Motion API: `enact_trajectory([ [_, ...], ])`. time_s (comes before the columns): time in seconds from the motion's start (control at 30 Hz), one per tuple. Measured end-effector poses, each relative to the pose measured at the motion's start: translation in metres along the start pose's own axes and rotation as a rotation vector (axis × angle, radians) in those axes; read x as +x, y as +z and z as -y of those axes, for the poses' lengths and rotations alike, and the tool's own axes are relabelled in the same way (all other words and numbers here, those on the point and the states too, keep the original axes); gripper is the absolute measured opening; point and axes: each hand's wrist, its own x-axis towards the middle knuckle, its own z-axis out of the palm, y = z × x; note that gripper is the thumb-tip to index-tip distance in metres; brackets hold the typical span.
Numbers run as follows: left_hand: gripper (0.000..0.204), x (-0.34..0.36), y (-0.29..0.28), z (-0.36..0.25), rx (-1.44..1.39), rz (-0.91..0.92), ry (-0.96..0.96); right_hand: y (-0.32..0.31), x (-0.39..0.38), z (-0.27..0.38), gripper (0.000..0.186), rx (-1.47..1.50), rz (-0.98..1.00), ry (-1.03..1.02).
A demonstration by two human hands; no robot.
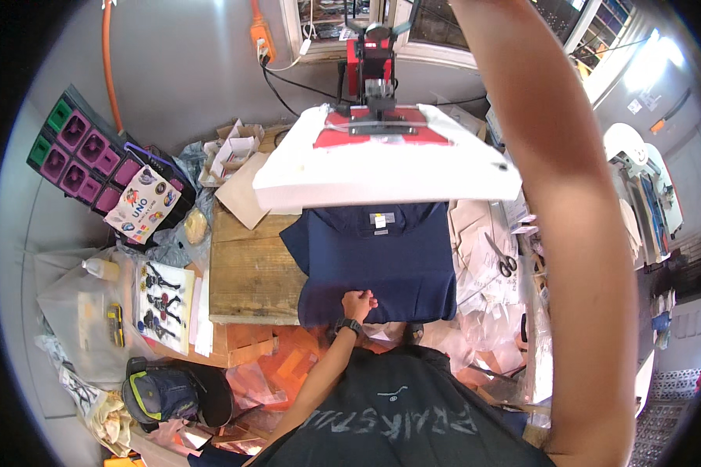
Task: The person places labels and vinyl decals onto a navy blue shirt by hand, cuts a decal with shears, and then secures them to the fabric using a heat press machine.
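My left hand [359, 303] rests at the near part of a folded navy T-shirt [378, 265], its fingers curled closed; I cannot make out whether anything is in them. The shirt lies beneath the raised white heat-press platen [385, 183], which has a red panel on top and a black-and-red mount behind it. My right arm reaches up along the right side past the press, and its hand is out of the frame at the top. The shirt's collar, with a small label, faces the press.
A wooden board [249, 272] is under the shirt. Left stand a purple-and-green compartment organiser [86, 156], figure prints [163, 303] and a backpack [156, 389]. Scissors [505, 263] lie on papers at right. A power strip [261, 35] hangs on the wall. Scraps cover the floor.
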Motion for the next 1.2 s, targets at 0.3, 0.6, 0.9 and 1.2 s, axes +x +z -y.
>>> enact_trajectory([
  [0.3, 0.028, -0.012, -0.031, -0.001, 0.45, 0.106, 0.339, -0.023, -0.271, 0.049, 0.038, 0.573, 0.984, -0.42],
  [0.6, 0.027, -0.099, -0.073, -0.323, 0.059, 1.03, 1.205, 0.07, -0.388, 0.074, 0.035, 1.221, 1.451, -0.453],
  [0.9, 0.041, -0.051, -0.014, -0.353, 0.8, 0.757, 0.958, 0.075, -0.438, 0.083, 0.029, 0.903, 0.983, -0.358],
  [1.2, 0.025, -0.027, -0.002, -0.283, 0.7, 0.713, 1.063, 0.081, -0.457, 0.106, 0.023, 0.837, 0.902, -0.187],
])
